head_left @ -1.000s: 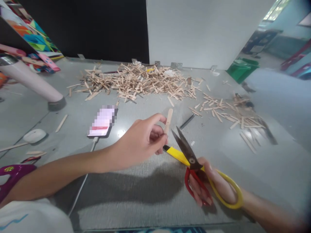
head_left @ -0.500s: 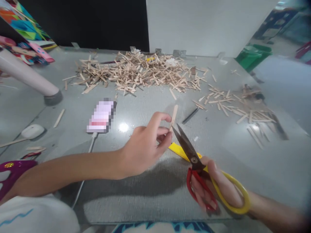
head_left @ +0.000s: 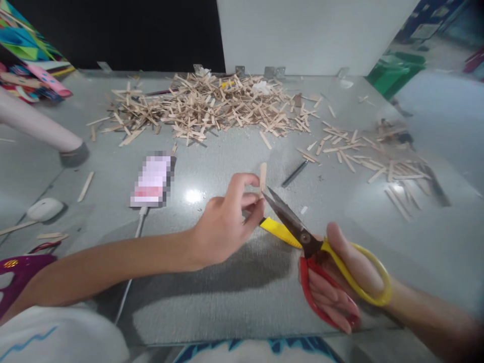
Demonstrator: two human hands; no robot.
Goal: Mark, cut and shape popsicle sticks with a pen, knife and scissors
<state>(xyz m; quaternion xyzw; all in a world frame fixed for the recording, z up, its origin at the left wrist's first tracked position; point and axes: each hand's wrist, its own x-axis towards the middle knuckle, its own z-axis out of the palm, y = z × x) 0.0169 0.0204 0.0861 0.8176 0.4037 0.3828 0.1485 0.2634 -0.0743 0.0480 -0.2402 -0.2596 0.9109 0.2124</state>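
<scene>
Between the thumb and fingers of my left hand a short wooden craft stick is pinched, its rounded end pointing up and away. My right hand grips a pair of scissors with one red and one yellow handle. The blades are slightly apart, and their tips reach the stick just beside my left fingertips. Whether the tips touch the wood I cannot tell. Below the blades a yellow-handled cutter lies on the table, partly hidden by my left fingers and the scissors.
A large heap of cut wooden sticks lies along the back, with smaller scattered sticks to the right. A dark pen rests beyond the scissors. On the left are a phone on a white cable, a white mouse and a pale tube.
The scissor blades have closed somewhat and their tips have come up close to the stick. The stick is turned more upright. The whole view has shifted slightly.
</scene>
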